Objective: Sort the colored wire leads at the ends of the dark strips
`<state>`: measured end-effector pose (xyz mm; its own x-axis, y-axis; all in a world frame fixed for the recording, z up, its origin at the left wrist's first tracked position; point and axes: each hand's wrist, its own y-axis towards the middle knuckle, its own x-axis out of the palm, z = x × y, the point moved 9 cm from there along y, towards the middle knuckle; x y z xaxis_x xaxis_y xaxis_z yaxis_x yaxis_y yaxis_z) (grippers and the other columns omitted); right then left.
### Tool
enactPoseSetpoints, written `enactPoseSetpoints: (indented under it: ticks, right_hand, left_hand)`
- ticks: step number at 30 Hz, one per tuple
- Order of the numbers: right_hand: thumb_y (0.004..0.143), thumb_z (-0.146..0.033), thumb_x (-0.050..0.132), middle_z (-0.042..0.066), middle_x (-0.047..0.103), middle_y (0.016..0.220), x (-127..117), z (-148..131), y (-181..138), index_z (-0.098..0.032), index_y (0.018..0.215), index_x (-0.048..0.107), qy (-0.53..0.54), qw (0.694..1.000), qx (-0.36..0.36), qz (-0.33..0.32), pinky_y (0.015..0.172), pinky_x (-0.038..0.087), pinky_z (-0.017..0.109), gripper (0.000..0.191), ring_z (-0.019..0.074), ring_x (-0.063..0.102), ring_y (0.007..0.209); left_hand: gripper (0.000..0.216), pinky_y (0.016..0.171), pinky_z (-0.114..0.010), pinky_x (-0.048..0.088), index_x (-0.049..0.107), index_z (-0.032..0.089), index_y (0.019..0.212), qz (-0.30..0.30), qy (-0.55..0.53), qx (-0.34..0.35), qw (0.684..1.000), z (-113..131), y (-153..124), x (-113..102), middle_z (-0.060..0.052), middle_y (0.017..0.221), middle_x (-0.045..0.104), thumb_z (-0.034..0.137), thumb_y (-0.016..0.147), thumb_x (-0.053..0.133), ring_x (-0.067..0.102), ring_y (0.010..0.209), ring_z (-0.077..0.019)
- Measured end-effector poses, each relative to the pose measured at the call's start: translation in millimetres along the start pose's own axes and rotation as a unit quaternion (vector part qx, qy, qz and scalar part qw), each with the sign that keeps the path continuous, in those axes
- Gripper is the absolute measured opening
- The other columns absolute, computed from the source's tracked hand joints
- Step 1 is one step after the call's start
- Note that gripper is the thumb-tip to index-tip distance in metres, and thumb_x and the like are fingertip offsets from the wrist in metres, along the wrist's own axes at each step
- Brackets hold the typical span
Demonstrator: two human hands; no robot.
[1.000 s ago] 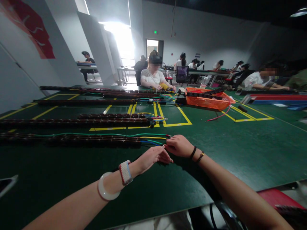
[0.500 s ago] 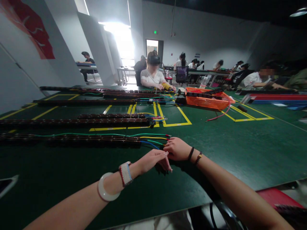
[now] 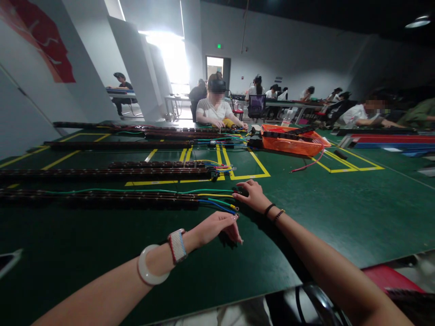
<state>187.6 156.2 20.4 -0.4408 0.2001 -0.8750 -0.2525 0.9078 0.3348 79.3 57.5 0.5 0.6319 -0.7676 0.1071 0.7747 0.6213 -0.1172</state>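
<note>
A long dark bundle of bars (image 3: 136,199) lies across the near left of the table, with coloured wires coming from its right end. At the tip of the blue wire (image 3: 217,207), my left hand (image 3: 219,228) has thumb and forefinger closed, the other fingers hanging down. My right hand (image 3: 254,197) is curved round the tips of the yellow wire (image 3: 215,195) and the long green wire (image 3: 136,190), thumb and forefinger apart. Between the hands, a short green wire (image 3: 219,202) shows a yellow sleeve and ring terminal.
More dark bundles (image 3: 163,173) lie farther back on the green table (image 3: 322,217), within yellow tape lines. An orange basket (image 3: 294,146) holding dark parts stands beyond my right hand. Across the table sits a person (image 3: 215,108) wearing a headset; others work behind.
My right hand has moved up and right, away from the short green wire, whose terminal now shows, to the yellow and long green wire tips. My left hand stays in place.
</note>
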Motion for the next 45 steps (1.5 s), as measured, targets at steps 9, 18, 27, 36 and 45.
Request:
enactPoseSetpoints:
  ticks: [9,18,27,36,45]
  right_hand:
    - [0.074,-0.061,0.057,0.002,0.058,0.083,19,-27,-4,-0.021,0.082,0.066,0.041,0.995,-0.016,-0.086,0.077,0.029,0.031,0.042,0.017,0.048,0.083]
    - [0.071,-0.06,0.062,-0.003,0.059,0.072,26,-48,-8,-0.024,0.097,0.064,0.078,0.991,-0.034,-0.101,0.074,0.024,0.029,0.045,0.0131,0.05,0.071]
    - [0.073,-0.043,0.067,0.0,0.06,0.078,29,-62,-7,-0.018,0.082,0.064,0.101,0.987,-0.072,-0.106,0.077,0.028,0.03,0.027,0.0136,0.051,0.076]
    - [0.081,-0.036,0.061,0.003,0.06,0.086,30,-71,-11,-0.019,0.089,0.066,0.108,0.983,-0.107,-0.103,0.081,0.031,0.032,0.019,0.0142,0.054,0.082]
    - [0.087,-0.028,0.054,0.005,0.063,0.091,24,-76,-13,-0.018,0.09,0.064,0.024,0.991,-0.121,-0.058,0.081,0.03,0.032,0.014,0.0165,0.052,0.087]
  left_hand:
    - [0.049,0.071,-0.028,0.049,0.065,0.011,0.068,0.006,0.002,-0.001,1.0,-3,2,-1,-0.011,0.074,0.071,0.049,0.087,0.04,0.065,0.07,-0.0169]
    - [0.047,0.07,-0.028,0.049,0.064,0.011,0.067,0.007,-0.003,-0.002,1.0,-3,3,-1,-0.011,0.072,0.071,0.046,0.087,0.041,0.065,0.068,-0.0169]
    - [0.048,0.072,-0.029,0.049,0.064,0.011,0.067,0.0,0.001,0.0,1.0,-5,4,0,-0.011,0.073,0.071,0.047,0.087,0.04,0.066,0.071,-0.0183]
    - [0.049,0.072,-0.029,0.049,0.064,0.011,0.067,0.006,0.009,0.002,1.0,-2,3,0,-0.012,0.074,0.07,0.049,0.086,0.04,0.065,0.071,-0.0182]
    - [0.041,0.083,-0.037,0.047,0.065,0.009,0.085,0.059,-0.103,0.0,0.993,-5,3,-13,-0.016,0.093,0.069,0.046,0.085,0.047,0.064,0.085,-0.0213]
